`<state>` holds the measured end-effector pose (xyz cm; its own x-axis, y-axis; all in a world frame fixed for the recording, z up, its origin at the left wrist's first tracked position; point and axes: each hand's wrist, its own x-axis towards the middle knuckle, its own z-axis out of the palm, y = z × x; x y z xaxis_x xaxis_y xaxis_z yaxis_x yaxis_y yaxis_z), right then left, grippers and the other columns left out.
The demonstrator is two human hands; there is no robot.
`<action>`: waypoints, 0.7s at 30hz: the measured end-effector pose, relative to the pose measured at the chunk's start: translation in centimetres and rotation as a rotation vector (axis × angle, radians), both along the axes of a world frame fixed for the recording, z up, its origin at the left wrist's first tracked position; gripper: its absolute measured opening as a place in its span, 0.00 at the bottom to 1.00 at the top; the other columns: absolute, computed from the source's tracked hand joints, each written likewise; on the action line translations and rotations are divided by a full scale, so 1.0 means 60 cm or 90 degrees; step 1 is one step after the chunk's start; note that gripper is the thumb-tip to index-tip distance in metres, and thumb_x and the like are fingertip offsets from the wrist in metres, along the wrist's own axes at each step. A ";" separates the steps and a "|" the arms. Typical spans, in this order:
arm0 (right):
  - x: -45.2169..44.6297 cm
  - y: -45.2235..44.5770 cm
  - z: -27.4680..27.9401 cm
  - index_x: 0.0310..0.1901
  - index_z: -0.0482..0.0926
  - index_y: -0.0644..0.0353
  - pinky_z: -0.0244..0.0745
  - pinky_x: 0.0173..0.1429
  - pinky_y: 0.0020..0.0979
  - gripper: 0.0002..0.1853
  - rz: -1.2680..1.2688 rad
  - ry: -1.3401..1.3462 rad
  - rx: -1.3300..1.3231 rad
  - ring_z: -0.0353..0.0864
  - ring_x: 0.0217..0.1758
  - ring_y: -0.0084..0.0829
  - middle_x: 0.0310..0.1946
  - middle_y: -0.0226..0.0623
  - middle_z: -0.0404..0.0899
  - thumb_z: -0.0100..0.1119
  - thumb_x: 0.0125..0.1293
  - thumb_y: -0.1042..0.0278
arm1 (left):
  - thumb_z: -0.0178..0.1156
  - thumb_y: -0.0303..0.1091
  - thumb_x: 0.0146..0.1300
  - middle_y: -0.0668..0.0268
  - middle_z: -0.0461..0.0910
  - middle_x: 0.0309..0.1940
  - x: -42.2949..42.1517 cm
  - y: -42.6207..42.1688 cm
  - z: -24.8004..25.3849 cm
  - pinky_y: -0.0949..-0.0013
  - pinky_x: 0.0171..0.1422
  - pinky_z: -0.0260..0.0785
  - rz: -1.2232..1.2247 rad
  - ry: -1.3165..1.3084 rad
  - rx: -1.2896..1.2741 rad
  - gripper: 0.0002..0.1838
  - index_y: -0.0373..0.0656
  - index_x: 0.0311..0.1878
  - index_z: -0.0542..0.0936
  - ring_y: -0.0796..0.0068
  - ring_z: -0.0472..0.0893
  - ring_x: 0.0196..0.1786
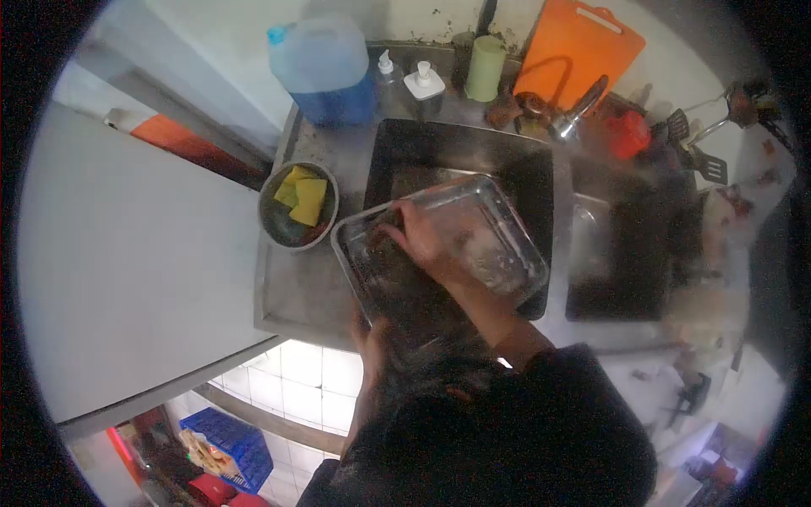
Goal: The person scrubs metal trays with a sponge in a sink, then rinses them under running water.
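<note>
shiny rectangular rimmed tray [486,245]: we're holding it over the left dark sink basin [405,148] | left hand [372,342]: gripping near-left edge | right hand [421,241]: bending fingers by far rim, can't tell if gripping | round bowl [269,221], yellow sponges [307,203]: sitting left

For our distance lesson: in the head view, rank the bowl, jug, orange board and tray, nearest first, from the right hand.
1. Tray, against the right hand
2. Bowl, on the left
3. Jug, back left
4. Orange board, back right
</note>
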<state>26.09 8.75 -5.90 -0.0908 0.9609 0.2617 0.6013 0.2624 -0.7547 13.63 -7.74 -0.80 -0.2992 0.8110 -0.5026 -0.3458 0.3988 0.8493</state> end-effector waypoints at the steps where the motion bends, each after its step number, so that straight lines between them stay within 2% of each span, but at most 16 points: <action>1: 0.013 0.009 -0.021 0.52 0.71 0.63 0.72 0.48 0.48 0.18 -0.021 -0.040 0.013 0.80 0.41 0.49 0.40 0.49 0.78 0.62 0.62 0.69 | 0.56 0.28 0.54 0.51 0.67 0.61 -0.002 -0.003 0.004 0.59 0.61 0.66 0.006 0.002 0.000 0.37 0.37 0.71 0.59 0.56 0.70 0.60; 2: 0.033 0.021 -0.040 0.52 0.70 0.63 0.72 0.48 0.48 0.18 -0.042 -0.083 0.028 0.80 0.42 0.49 0.40 0.50 0.78 0.61 0.62 0.70 | 0.56 0.29 0.54 0.51 0.67 0.61 -0.002 -0.004 0.012 0.59 0.61 0.65 0.013 0.000 0.001 0.38 0.37 0.71 0.59 0.57 0.70 0.60; 5: 0.111 0.048 -0.097 0.50 0.71 0.65 0.71 0.52 0.47 0.15 -0.175 -0.051 -0.048 0.77 0.47 0.52 0.41 0.52 0.77 0.59 0.63 0.72 | 0.58 0.31 0.54 0.52 0.68 0.61 -0.003 -0.012 0.046 0.60 0.62 0.65 -0.001 -0.001 0.045 0.38 0.35 0.70 0.60 0.57 0.70 0.60; 8: 0.135 0.044 -0.068 0.50 0.71 0.66 0.71 0.54 0.48 0.14 -0.230 0.026 -0.009 0.76 0.50 0.55 0.43 0.53 0.76 0.57 0.63 0.75 | 0.60 0.35 0.54 0.50 0.69 0.61 -0.006 -0.029 0.037 0.60 0.64 0.64 -0.009 0.047 0.074 0.39 0.34 0.70 0.60 0.56 0.70 0.61; 9: 0.127 0.044 -0.122 0.52 0.73 0.67 0.70 0.57 0.49 0.16 -0.223 -0.053 0.053 0.76 0.52 0.56 0.45 0.53 0.77 0.57 0.65 0.71 | 0.60 0.35 0.54 0.49 0.69 0.62 -0.003 -0.028 0.036 0.59 0.64 0.63 -0.016 0.058 0.082 0.40 0.34 0.70 0.60 0.55 0.70 0.62; 12: 0.061 -0.030 -0.039 0.52 0.75 0.65 0.73 0.53 0.47 0.16 -0.073 -0.031 0.114 0.78 0.47 0.55 0.41 0.51 0.78 0.58 0.66 0.67 | 0.60 0.34 0.54 0.48 0.68 0.62 0.013 -0.011 0.039 0.59 0.66 0.62 -0.048 0.051 0.117 0.40 0.35 0.71 0.60 0.55 0.70 0.63; 14: 0.062 -0.057 -0.052 0.52 0.76 0.63 0.75 0.50 0.45 0.17 -0.008 0.043 0.111 0.79 0.45 0.54 0.40 0.49 0.79 0.58 0.66 0.63 | 0.60 0.33 0.54 0.48 0.69 0.62 0.011 0.001 0.053 0.59 0.67 0.62 -0.060 0.072 0.123 0.39 0.35 0.71 0.61 0.55 0.70 0.63; 16: 0.086 -0.049 -0.107 0.52 0.77 0.61 0.76 0.49 0.44 0.17 -0.062 0.219 -0.035 0.80 0.44 0.51 0.40 0.48 0.80 0.58 0.66 0.61 | 0.59 0.32 0.55 0.48 0.69 0.62 0.006 -0.003 0.075 0.59 0.67 0.62 -0.066 0.121 0.100 0.38 0.34 0.70 0.61 0.55 0.70 0.63; 17: 0.121 -0.013 -0.168 0.51 0.77 0.61 0.77 0.48 0.44 0.16 -0.151 0.351 -0.179 0.81 0.44 0.49 0.41 0.48 0.80 0.58 0.66 0.62 | 0.59 0.31 0.55 0.48 0.70 0.62 0.005 -0.007 0.080 0.60 0.67 0.62 -0.076 0.131 0.112 0.38 0.34 0.70 0.61 0.55 0.70 0.63; 19: 0.145 -0.001 -0.166 0.51 0.77 0.60 0.77 0.49 0.44 0.15 -0.234 0.372 -0.249 0.82 0.46 0.46 0.43 0.47 0.81 0.58 0.65 0.63 | 0.58 0.30 0.55 0.49 0.70 0.61 0.002 -0.010 0.087 0.61 0.66 0.62 -0.102 0.148 0.140 0.38 0.33 0.70 0.61 0.55 0.71 0.62; 21: 0.152 -0.007 -0.043 0.51 0.78 0.59 0.78 0.51 0.45 0.15 -0.213 0.152 -0.098 0.83 0.49 0.43 0.47 0.48 0.81 0.57 0.65 0.64 | 0.57 0.28 0.54 0.50 0.70 0.62 -0.009 -0.017 0.060 0.62 0.65 0.63 -0.128 0.185 0.163 0.38 0.33 0.71 0.60 0.57 0.71 0.62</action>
<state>35.20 8.33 -8.47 0.2771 0.9567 0.0888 0.4385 -0.0437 -0.8977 13.12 -8.78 2.79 -0.2216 0.9551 -0.1967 -0.0146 0.1984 0.9800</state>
